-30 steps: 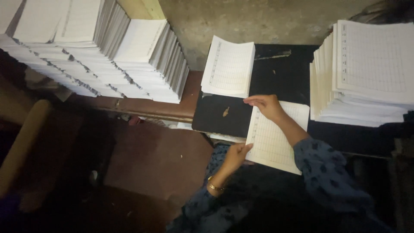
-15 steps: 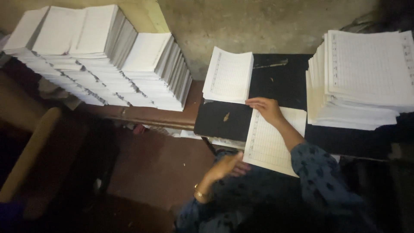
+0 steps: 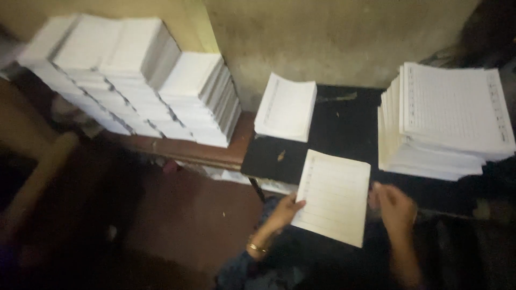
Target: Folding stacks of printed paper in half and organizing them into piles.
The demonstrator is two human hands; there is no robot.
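Right hand (image 3: 395, 207) came off the ruled sheet (image 3: 334, 196) and now hovers just beside its right edge, grip released. Left hand (image 3: 285, 210) pinches the sheet's lower-left edge at the bench (image 3: 344, 129) front edge. Likely light and floppy; best held by both side edges.

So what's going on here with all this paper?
A person is handling a folded sheet of ruled paper at the near edge of a dark table. The left hand grips the sheet's left edge; the right hand is at its right edge, blurred, so the grip is unclear. A small stack of similar sheets sits just beyond, and a taller pile of ruled sheets lies to the right. Many more stacks line a brown bench on the left.
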